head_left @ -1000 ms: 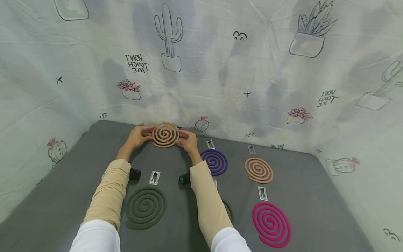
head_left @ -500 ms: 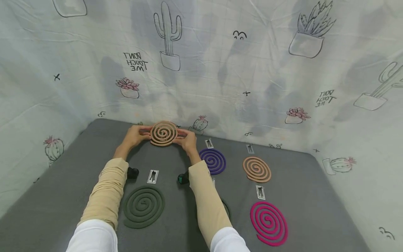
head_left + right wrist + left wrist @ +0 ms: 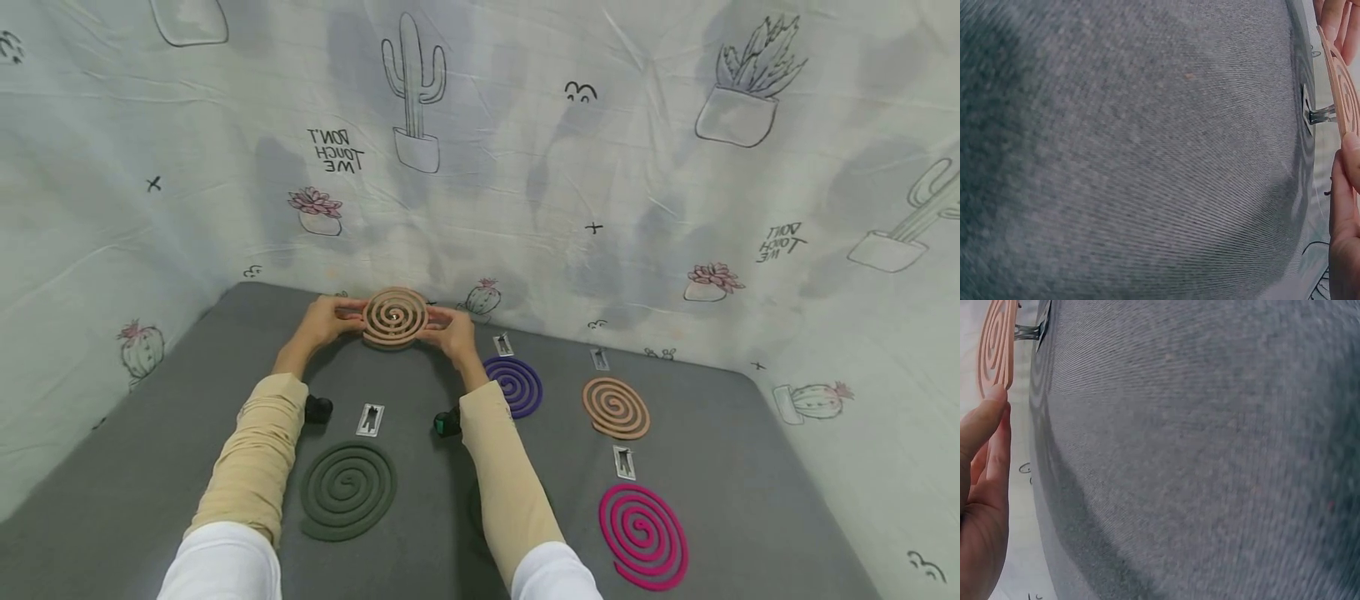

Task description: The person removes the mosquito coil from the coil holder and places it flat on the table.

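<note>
Near the back edge of the grey surface, a tan mosquito coil [image 3: 395,317] is raised off the cloth in the head view, between both hands. My left hand [image 3: 324,321] pinches its left rim with thumb and fingers. On the opposite rim, my right hand [image 3: 452,333] pinches it the same way. A metal coil stand [image 3: 1029,331] reaches from the surface toward the coil's middle, seen side-on in the left wrist view. The same stand [image 3: 1321,115] shows in the right wrist view. Whether its tip has entered the coil is hard to tell.
Lying flat are a dark green coil [image 3: 348,492], a purple coil [image 3: 517,392], another tan coil [image 3: 616,408] and a pink coil [image 3: 643,537]. The right forearm partly covers another dark green one. Flat metal stands [image 3: 370,420] lie behind several coils. A patterned curtain [image 3: 525,150] rises behind.
Both hands keep hold of the tan coil in nearly the same place. The head view shifts slightly; nothing is let go.
</note>
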Tool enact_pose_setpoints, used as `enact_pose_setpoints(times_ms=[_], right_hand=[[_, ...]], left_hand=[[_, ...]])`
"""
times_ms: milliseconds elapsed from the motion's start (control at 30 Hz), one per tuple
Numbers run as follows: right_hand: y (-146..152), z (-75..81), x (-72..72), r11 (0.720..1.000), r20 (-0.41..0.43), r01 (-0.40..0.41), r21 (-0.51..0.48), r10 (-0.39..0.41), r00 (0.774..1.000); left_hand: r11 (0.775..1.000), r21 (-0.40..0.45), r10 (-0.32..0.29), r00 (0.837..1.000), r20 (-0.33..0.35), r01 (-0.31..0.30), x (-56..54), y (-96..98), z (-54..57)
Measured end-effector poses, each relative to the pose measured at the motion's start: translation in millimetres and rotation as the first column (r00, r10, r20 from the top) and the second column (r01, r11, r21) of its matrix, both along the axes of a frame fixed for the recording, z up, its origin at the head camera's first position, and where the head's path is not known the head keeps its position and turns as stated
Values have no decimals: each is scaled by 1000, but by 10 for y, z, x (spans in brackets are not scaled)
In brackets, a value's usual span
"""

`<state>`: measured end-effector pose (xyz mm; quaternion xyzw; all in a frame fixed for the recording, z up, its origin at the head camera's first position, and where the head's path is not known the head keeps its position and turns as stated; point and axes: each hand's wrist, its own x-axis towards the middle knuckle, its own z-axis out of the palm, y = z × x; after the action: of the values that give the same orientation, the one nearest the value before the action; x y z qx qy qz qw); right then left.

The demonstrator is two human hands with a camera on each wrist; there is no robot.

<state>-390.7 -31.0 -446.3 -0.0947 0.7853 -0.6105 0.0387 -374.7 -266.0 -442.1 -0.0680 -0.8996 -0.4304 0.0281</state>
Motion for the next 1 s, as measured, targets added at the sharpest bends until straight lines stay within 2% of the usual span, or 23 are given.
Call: enact_pose_setpoints(times_ms=[333, 567, 733, 1000], right_hand=[[34, 34, -4, 997, 1, -35, -62, 35, 999], [58, 126, 38, 998, 2, -53, -31, 53, 999], [73, 185, 79, 998, -13, -66, -24, 65, 998], [130, 194, 110, 990, 15, -132, -52, 133, 991]], left_hand=[[999, -4, -43, 998, 44, 43, 67, -8, 108], [998, -10, -68, 996, 59, 69, 109, -23, 209], [997, 27, -76, 993, 91, 73, 133, -26, 258], [995, 41, -97, 990, 99, 94, 203, -28, 311]])
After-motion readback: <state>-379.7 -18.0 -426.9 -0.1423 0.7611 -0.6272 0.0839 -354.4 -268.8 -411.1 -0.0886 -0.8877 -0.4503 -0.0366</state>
